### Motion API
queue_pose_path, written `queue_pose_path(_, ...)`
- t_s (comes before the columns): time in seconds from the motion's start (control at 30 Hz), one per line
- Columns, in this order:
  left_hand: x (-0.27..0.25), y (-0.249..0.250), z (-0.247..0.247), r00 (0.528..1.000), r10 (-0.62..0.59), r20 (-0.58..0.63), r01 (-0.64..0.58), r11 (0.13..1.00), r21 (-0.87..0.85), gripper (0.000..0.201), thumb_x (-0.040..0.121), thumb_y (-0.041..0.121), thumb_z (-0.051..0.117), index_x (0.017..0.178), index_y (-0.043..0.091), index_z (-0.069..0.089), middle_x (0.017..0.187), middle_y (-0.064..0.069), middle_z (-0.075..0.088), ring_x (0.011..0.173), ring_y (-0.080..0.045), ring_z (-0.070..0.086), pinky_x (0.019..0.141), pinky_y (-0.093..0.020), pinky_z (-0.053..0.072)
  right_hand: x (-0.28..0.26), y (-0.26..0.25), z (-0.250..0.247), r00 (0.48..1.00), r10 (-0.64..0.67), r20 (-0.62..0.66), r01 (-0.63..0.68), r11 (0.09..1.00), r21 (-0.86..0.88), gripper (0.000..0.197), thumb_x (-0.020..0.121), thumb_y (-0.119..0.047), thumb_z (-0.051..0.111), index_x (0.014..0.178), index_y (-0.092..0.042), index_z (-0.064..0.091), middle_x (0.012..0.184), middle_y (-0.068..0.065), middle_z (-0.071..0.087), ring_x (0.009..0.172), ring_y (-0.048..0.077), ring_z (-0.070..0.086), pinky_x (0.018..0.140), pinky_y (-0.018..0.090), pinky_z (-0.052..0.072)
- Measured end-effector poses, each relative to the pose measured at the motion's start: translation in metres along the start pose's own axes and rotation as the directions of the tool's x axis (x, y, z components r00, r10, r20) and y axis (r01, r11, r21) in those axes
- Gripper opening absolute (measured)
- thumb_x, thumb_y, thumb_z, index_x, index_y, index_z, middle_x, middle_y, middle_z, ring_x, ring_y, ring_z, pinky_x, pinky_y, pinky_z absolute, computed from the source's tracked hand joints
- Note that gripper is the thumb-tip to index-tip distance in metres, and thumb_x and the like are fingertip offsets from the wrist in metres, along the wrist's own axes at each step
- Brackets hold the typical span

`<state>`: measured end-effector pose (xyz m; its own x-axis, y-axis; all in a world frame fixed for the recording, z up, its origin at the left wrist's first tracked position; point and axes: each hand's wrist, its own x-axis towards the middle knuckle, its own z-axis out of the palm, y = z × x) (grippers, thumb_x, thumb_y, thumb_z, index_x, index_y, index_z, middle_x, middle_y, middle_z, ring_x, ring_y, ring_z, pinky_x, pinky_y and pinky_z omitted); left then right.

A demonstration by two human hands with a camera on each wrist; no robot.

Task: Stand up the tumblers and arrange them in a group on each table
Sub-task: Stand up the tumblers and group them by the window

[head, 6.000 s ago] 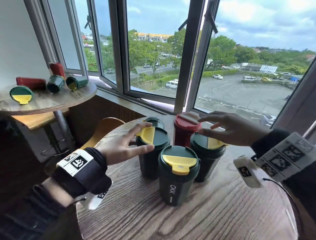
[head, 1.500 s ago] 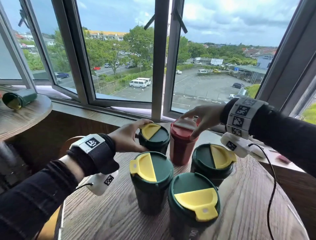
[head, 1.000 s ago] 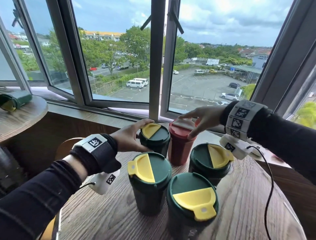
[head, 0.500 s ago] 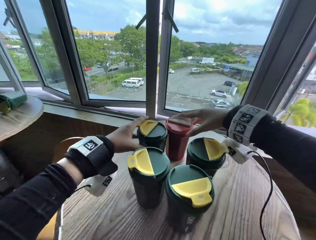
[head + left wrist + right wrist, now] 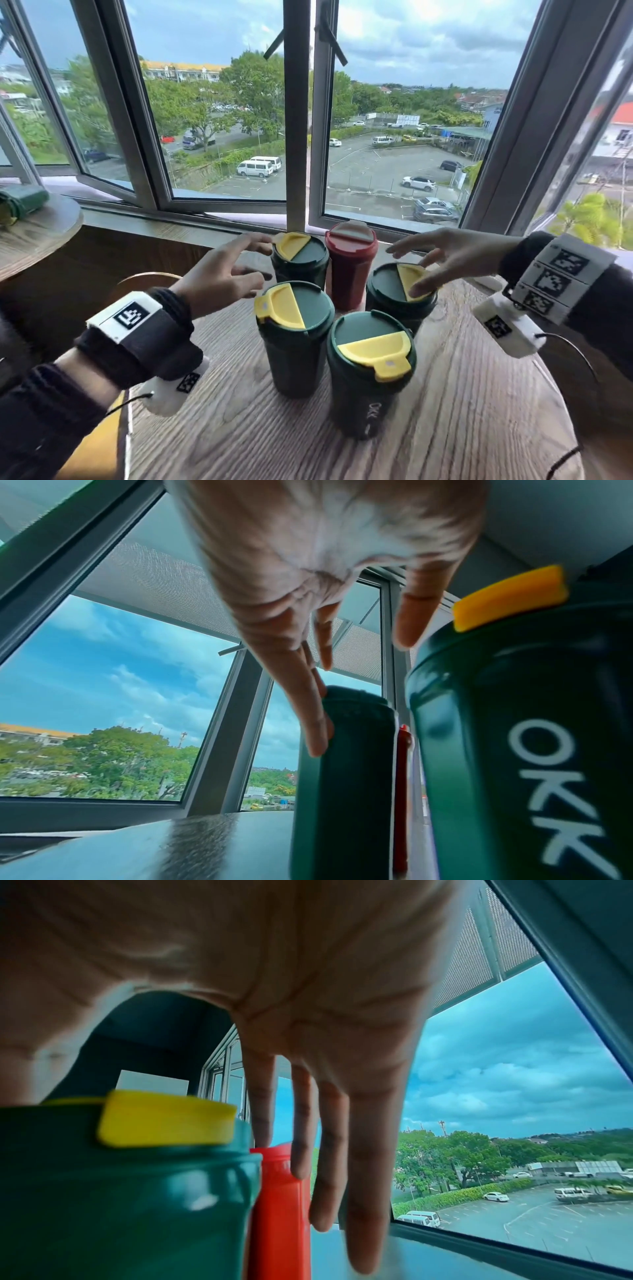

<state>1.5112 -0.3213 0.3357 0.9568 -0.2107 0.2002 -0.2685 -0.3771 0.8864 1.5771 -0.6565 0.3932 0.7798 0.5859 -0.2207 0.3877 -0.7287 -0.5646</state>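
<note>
Five tumblers stand upright in a tight group on the round wooden table (image 5: 462, 428). Four are green with yellow flaps: back left (image 5: 298, 255), front left (image 5: 294, 339), front (image 5: 371, 373) and right (image 5: 399, 294). The red tumbler (image 5: 351, 265) stands at the back. My left hand (image 5: 262, 257) is open, its fingertips (image 5: 316, 739) right beside the back left green tumbler (image 5: 346, 764); whether they touch is unclear. My right hand (image 5: 404, 270) hovers open over the right green tumbler (image 5: 120, 1191), clear of the red tumbler (image 5: 279, 1204).
A second round table (image 5: 41, 236) at the far left carries a green tumbler lying on its side (image 5: 22, 205). A wooden chair (image 5: 144, 279) sits between the tables. The window sill (image 5: 212, 222) and open windows run right behind the group.
My left hand has loosened off the back left green tumbler. My right hand has lifted off the red tumbler's lid and drawn back over the right green tumbler. The tumblers stay put.
</note>
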Motion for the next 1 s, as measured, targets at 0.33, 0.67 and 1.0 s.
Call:
queue_pose_path(0.33, -0.012, 0.004, 0.004, 0.995, 0.077, 0.069, -0.083, 0.993, 0.088, 0.069, 0.058, 0.05, 0.065, 0.123, 0.031, 0.051, 0.13, 0.01, 0.049, 0.103, -0.012, 0.064, 0.08, -0.027, 0.056, -0.006, 0.012, 0.018, 0.997, -0.036, -0.067, 0.045, 0.988, 0.146, 0.092, 0.03, -0.06, 0.086, 0.113, -0.025, 0.064, 0.11, -0.004, 0.07, 0.099, 0.021, 0.068, 0.093, 0.042, 0.053)
queue_pose_path(0.67, -0.014, 0.001, 0.006, 0.996, 0.075, 0.049, -0.08, 0.989, 0.127, 0.068, 0.059, 0.053, 0.064, 0.122, 0.03, 0.053, 0.129, 0.009, 0.047, 0.098, -0.013, 0.064, 0.073, -0.02, 0.054, 0.008, 0.018, 0.014, 0.987, -0.036, -0.156, 0.075, 0.965, 0.251, 0.111, 0.021, -0.064, 0.085, 0.118, -0.016, 0.06, 0.105, 0.007, 0.069, 0.088, 0.016, 0.068, 0.069, 0.024, 0.052)
queue_pose_path(1.0, -0.013, -0.005, 0.007, 0.997, 0.071, 0.037, -0.075, 0.989, 0.131, 0.064, 0.061, 0.053, 0.062, 0.121, 0.033, 0.052, 0.127, 0.008, 0.047, 0.101, -0.013, 0.062, 0.084, -0.025, 0.054, 0.015, 0.022, 0.015, 0.993, -0.026, -0.119, 0.064, 0.943, 0.326, 0.095, 0.022, -0.053, 0.088, 0.11, -0.031, 0.056, 0.116, 0.012, 0.063, 0.095, 0.016, 0.064, 0.075, 0.023, 0.052)
